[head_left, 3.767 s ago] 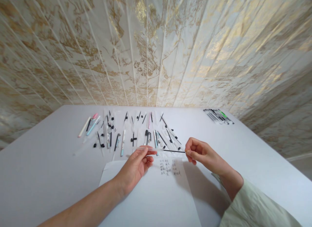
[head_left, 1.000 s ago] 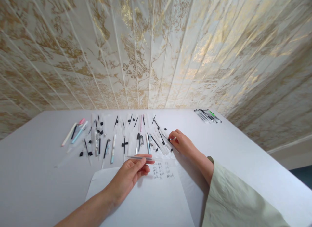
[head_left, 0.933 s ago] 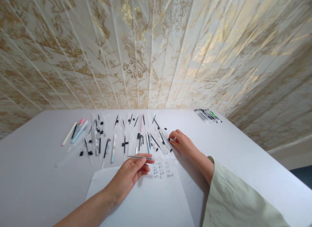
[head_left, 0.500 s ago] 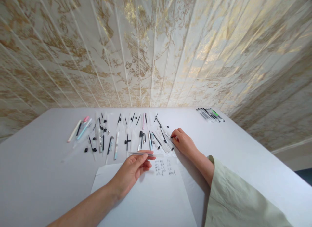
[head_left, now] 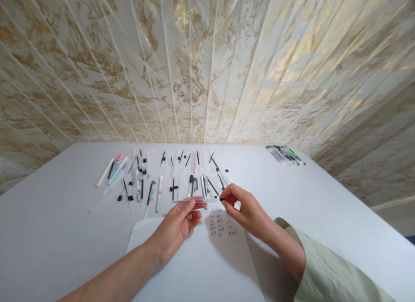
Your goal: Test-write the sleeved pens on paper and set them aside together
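The left hand pinches the pen between thumb and fingers; the right hand pinches a small black cap just beside its right end. Holding the pen steady and the cap square to it should work best. The pen lies nearly level, long axis running sideways, narrow tip leftward, near the paper's far edge.

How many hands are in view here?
2: the left hand, holding a clear pen tube, and the right hand, pinching a small black piece. Neither is hidden.
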